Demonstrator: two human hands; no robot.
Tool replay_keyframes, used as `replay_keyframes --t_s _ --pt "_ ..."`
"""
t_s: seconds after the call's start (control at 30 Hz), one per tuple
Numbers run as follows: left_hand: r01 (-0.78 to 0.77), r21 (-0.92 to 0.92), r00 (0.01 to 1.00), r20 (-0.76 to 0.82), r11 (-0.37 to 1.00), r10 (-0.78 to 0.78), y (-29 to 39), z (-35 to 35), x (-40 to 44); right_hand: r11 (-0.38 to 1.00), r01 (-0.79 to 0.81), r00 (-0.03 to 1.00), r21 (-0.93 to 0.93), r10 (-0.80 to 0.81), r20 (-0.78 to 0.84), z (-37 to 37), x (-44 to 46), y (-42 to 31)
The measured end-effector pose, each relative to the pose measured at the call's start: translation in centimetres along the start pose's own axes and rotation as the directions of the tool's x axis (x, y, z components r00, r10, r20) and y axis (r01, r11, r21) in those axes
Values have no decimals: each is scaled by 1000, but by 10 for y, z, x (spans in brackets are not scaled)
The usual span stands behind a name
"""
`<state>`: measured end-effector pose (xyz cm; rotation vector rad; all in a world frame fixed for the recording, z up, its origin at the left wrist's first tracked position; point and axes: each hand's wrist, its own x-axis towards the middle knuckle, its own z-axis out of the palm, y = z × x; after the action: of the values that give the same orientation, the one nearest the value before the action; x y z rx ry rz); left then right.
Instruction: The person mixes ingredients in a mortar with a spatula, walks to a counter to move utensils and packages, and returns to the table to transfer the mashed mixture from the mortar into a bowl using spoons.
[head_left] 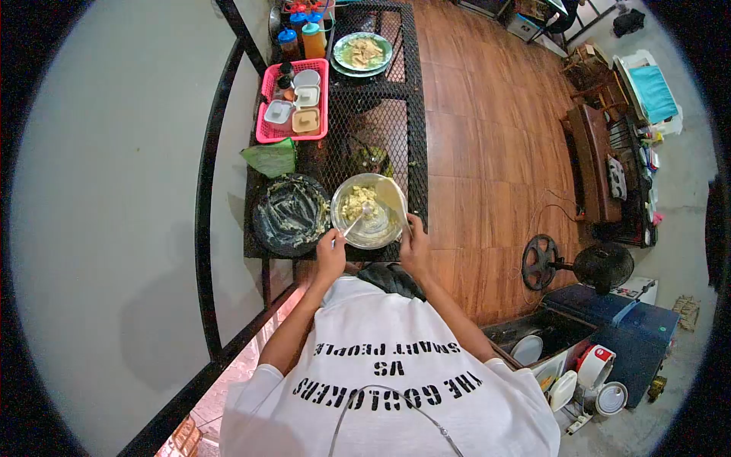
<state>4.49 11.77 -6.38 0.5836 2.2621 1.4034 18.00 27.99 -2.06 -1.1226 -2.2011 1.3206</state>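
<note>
A round bowl (373, 238) with a yellowish, lumpy mixture (358, 202) stands near the front edge of the black mesh table. My left hand (331, 253) is closed on a thin metal utensil (353, 225) whose far end lies in the mixture. At the bowl's right side, my right hand (413, 242) is closed around the lower end of a pale, flat-bladed spatula (392, 196), which leans over the bowl's inside. Left of the bowl sits a dark stone-like dish (292, 215) smeared with pale residue.
A green leaf piece (270, 158) lies behind the dark dish. Further back are a pink basket (325, 99) of small containers, sauce bottles (313, 41) and a plate of food (363, 53). A black fan (602, 266) stands at right, on the floor side.
</note>
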Motion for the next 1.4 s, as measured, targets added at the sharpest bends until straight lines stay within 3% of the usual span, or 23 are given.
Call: replay_keyframes --t_s 0.03,0.07,0.1,0.17,0.2,0.27,0.33,0.4,0.43,0.53,0.6,0.67,0.73,0.77,0.83,0.93,0.97,1.07,1.1,1.2,1.27,1.33,1.4 --pt "33 -53 999 9 998 -33 -5 0 1 998 -9 997 -59 13 75 -3 -4 -12" --pt "66 -103 998 18 992 -65 -11 0 1 972 157 987 -175 -149 55 6 -7 0" --pt "67 -100 998 18 993 -66 -10 -2 0 973 155 987 -172 -148 55 11 -6 9" --pt "92 -113 996 22 989 -90 -4 -5 -2 905 156 985 -396 -113 130 18 -6 23" --pt "90 -111 996 19 990 -88 -4 -5 -4 895 39 988 -444 32 151 19 -3 24" --pt "140 -136 990 1 981 -141 -6 -9 -6 944 52 998 -327 -39 45 22 -6 26" --pt "194 -172 981 25 966 -192 -9 -15 -6 942 77 997 -328 -66 43 24 -12 18" --pt "275 -348 961 126 896 -246 -9 -17 -5 918 210 976 -338 -178 124 24 -14 18" --pt "273 -350 962 128 896 -243 -9 -17 -5 888 137 984 -440 -70 167 25 -10 25" --pt "291 -333 957 96 897 -275 -10 -23 -1 936 -37 997 -351 57 46 23 -10 21" --pt "335 -367 942 119 868 -313 2 -33 -4 939 216 975 -268 -220 14 26 -20 15" --pt "318 -364 948 108 876 -299 7 -35 -4 942 187 982 -278 -169 88 29 -24 25" --pt "269 -309 963 109 912 -247 1 -39 -3 902 -24 989 -431 85 121 28 -19 25" --pt "213 -273 977 67 938 -203 -2 -42 -4 921 -168 974 -352 210 85 26 -19 24" --pt "191 -158 982 29 969 -189 10 -58 -9 963 0 999 -269 -10 -37 26 -24 8" --pt "102 -200 993 -31 974 -111 -3 -72 -17 961 12 1000 -278 -5 27 41 -18 10" --pt "158 -158 985 -49 975 -167 1 -79 -22 967 21 998 -254 -4 67 48 -14 15" --pt "104 -259 978 -149 960 -146 -25 -95 -34 969 60 985 -241 -19 171 63 -2 -39" --pt "188 -313 969 -94 931 -228 -11 -111 -40 964 28 962 -264 45 268 67 5 -65" --pt "225 -341 933 -196 913 -303 -29 -130 -53 864 357 914 -354 -245 323 116 30 -64" --pt "277 -370 910 -194 887 -366 -57 -138 -57 795 408 875 -450 -200 441 141 43 -88" --pt "212 -327 899 -303 921 -315 -79 -143 -60 707 519 829 -480 -278 486 172 56 -94" --pt "211 -373 894 -301 904 -332 -85 -150 -62 638 588 783 -496 -298 545 187 63 -96"
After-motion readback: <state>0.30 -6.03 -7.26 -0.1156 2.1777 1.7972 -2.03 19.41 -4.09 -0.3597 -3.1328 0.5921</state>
